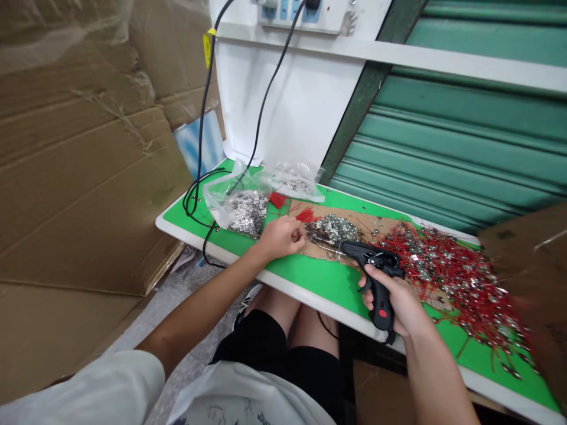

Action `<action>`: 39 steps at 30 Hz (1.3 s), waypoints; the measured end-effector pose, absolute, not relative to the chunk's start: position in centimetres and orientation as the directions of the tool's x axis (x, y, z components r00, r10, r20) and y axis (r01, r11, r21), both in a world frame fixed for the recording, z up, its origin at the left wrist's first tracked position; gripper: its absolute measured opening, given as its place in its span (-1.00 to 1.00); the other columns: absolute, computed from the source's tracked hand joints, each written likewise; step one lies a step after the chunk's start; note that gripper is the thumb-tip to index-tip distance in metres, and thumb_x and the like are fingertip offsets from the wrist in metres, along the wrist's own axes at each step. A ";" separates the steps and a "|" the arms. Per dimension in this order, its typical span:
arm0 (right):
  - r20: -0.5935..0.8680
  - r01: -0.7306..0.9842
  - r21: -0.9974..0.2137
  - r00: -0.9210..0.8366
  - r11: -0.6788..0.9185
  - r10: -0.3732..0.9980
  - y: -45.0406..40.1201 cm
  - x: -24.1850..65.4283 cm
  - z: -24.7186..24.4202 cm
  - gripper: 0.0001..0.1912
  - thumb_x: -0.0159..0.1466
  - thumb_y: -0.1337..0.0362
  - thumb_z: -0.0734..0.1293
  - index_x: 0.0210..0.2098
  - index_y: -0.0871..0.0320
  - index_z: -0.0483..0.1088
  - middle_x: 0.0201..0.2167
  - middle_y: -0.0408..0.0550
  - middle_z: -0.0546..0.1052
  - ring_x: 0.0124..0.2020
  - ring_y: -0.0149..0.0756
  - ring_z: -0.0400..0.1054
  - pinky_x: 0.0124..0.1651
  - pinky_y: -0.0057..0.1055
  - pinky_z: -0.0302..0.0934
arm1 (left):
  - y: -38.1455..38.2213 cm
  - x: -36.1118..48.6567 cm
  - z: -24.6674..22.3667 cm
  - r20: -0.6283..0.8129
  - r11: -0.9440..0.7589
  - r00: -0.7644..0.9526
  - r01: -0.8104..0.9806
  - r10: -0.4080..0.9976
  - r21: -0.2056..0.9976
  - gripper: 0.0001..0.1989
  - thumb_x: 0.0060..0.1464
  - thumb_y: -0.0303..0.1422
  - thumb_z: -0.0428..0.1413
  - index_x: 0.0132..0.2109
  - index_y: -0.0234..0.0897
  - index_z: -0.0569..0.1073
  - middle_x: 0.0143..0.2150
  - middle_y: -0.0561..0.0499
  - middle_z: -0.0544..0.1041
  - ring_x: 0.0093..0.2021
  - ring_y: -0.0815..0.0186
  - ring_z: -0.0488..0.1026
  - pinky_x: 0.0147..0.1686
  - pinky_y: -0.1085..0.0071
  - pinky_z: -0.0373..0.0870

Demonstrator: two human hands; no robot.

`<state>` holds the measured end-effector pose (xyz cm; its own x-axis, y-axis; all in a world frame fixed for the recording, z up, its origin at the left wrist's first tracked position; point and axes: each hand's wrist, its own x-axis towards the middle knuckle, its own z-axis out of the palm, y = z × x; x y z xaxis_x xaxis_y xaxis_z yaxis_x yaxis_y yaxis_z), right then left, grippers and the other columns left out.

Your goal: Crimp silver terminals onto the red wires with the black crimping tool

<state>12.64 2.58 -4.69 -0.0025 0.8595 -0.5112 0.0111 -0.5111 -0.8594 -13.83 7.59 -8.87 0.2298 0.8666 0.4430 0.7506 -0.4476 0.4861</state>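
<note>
My right hand is wrapped round the handle of a black soldering gun with a red button on its grip. The gun's thin metal tip points left, at the fingertips of my left hand. Those fingers are pinched together over the edge of a cardboard strip; whatever lies between them is too small to make out. Just beyond the gun's tip is a pile of small silvery metal pieces. Bundles of red wires lie behind my left hand.
A heap of red wires with metal pieces covers the right of the green tabletop. Plastic bags of metal parts stand at the left, beside black cables. Cardboard flanks the left; a power strip is above.
</note>
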 end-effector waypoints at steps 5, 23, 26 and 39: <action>-0.505 0.037 -0.862 0.007 -0.505 0.863 2.3 12.4 -4.5 -0.60 -0.06 -0.03 0.51 -0.57 0.19 0.44 -0.75 -0.10 0.35 -0.76 -0.42 0.19 -0.72 -0.51 0.07 | 7.6 -13.8 -8.9 0.446 -0.447 0.224 0.746 0.866 0.494 -0.96 0.00 -0.40 0.13 -0.39 -0.26 0.44 -0.45 0.04 0.44 -0.32 0.34 0.39 -0.29 0.41 0.28; -0.465 0.138 -0.874 0.043 -0.466 0.884 1.6 11.7 -3.5 -0.53 -0.05 -0.11 0.47 -0.58 0.21 0.42 -0.77 -0.08 0.34 -0.77 -0.40 0.21 -0.71 -0.50 0.08 | 7.5 -13.7 -8.7 0.444 -0.448 0.212 0.717 0.870 0.534 -0.95 -0.03 -0.40 0.14 -0.42 -0.26 0.45 -0.50 0.07 0.42 -0.38 0.36 0.36 -0.32 0.43 0.27; -0.465 0.112 -0.880 0.003 -0.463 0.885 1.7 11.9 -3.8 -0.55 -0.01 -0.09 0.46 -0.47 0.23 0.50 -0.76 -0.11 0.33 -0.76 -0.41 0.19 -0.72 -0.51 0.05 | 7.5 -13.7 -8.8 0.447 -0.453 0.218 0.718 0.868 0.529 -0.96 -0.03 -0.41 0.14 -0.43 -0.26 0.44 -0.50 0.07 0.42 -0.38 0.36 0.36 -0.33 0.44 0.26; -0.528 -0.055 -0.844 -0.090 -0.534 0.844 2.3 12.4 -4.6 -0.54 0.00 -0.01 0.48 -0.33 0.29 0.54 -0.75 -0.20 0.25 -0.76 -0.48 0.12 -0.72 -0.54 -0.02 | 7.5 -13.8 -8.8 0.443 -0.458 0.228 0.714 0.867 0.529 -0.96 -0.02 -0.40 0.14 -0.41 -0.26 0.44 -0.49 0.09 0.43 -0.37 0.38 0.37 -0.32 0.45 0.27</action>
